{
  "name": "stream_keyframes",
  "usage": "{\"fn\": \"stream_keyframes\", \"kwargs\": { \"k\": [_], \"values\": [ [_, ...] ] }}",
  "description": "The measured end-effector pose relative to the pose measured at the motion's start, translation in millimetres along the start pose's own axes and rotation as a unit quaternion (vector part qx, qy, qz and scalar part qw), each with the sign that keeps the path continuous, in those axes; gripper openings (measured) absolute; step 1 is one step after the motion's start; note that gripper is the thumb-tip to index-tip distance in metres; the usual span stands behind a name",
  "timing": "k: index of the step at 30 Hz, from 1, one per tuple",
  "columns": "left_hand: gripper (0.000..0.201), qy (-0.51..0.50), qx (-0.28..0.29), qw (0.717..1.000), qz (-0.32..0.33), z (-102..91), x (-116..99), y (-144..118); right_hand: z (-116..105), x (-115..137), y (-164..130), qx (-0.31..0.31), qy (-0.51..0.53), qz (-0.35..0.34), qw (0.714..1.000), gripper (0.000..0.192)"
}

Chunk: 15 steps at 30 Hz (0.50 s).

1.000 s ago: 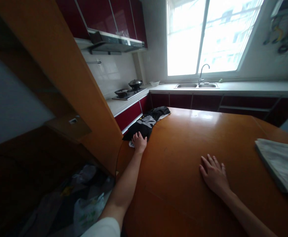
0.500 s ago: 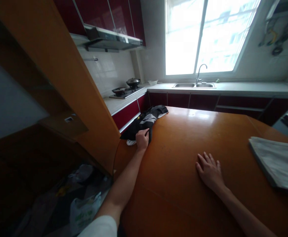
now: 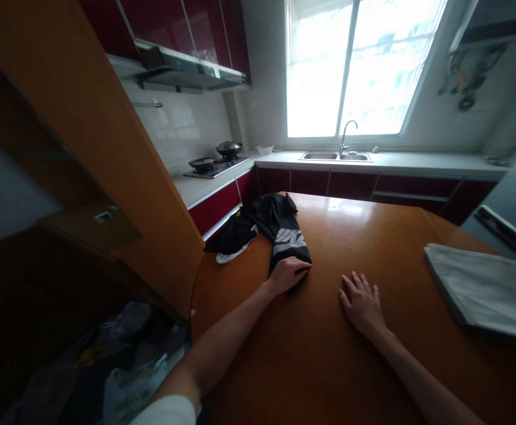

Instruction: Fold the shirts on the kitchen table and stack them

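A black garment [image 3: 275,212] with a grey panel and pale lettering lies bunched on the wooden table [image 3: 328,366]. Its exact kind does not show. My left hand [image 3: 290,274] is closed on its near edge, thumb and fingers pinching the cloth. To the left, a black cloth part with a white edge [image 3: 232,239] hangs toward the table's rim; whether it belongs to the same garment I cannot tell. My right hand [image 3: 364,304] rests flat on the tabletop, fingers spread, holding nothing, to the right of the garment.
Folded grey cloth [image 3: 483,286] lies at the table's right. A wooden panel [image 3: 151,159] rises at the left, with a plastic bag [image 3: 131,386] on the floor below. Beyond the table are a stove [image 3: 217,169] with pans and a sink [image 3: 319,156] under the window.
My left hand has pulled the garment's edge to the right and nearer me, spreading it so the lettering shows. My right hand stays flat on the table. The view has shifted slightly right.
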<state>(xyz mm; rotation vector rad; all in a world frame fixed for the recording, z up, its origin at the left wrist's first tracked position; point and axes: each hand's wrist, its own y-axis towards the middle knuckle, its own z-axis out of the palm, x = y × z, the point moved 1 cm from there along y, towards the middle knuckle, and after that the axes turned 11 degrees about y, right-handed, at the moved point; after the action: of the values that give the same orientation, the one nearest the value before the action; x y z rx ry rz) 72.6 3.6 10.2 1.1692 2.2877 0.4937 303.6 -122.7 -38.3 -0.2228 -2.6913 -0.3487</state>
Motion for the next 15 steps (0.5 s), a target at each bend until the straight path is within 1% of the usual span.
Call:
{"fn": "stream_keyframes", "kwargs": {
  "k": [3,4,5,7,9,10,11,12,15],
  "values": [
    [0.025,-0.043,0.038,0.998,0.033,-4.8,-18,-1,-2,2,1,0.003,0.003,0.006,1.000,0.054],
    [0.027,-0.059,0.039,0.997,0.033,-8.3,-22,-1,-3,2,1,0.004,0.006,0.007,1.000,0.054],
    [0.028,-0.069,0.028,0.997,0.023,-12.1,-23,0,-3,2,1,0.006,0.010,0.008,1.000,0.053],
    [0.032,-0.062,-0.027,0.997,-0.031,-18.9,-20,1,-4,3,2,0.005,0.023,0.012,1.000,0.053],
    [0.031,-0.011,-0.086,0.991,-0.106,-21.6,-8,3,-5,3,3,0.002,0.039,0.019,0.999,0.052],
    [0.031,0.022,-0.098,0.985,-0.138,-20.8,0,4,-5,3,3,0.000,0.048,0.023,0.999,0.052],
    [0.034,0.054,-0.092,0.981,-0.163,-18.5,9,4,-5,3,3,-0.002,0.057,0.026,0.998,0.052],
    [0.039,0.081,-0.070,0.977,-0.183,-15.1,17,4,-5,3,4,-0.005,0.066,0.029,0.997,0.051],
    [0.046,0.124,0.036,0.966,-0.222,-2.0,37,2,-6,3,5,-0.014,0.095,0.033,0.995,0.051]
  ]
}}
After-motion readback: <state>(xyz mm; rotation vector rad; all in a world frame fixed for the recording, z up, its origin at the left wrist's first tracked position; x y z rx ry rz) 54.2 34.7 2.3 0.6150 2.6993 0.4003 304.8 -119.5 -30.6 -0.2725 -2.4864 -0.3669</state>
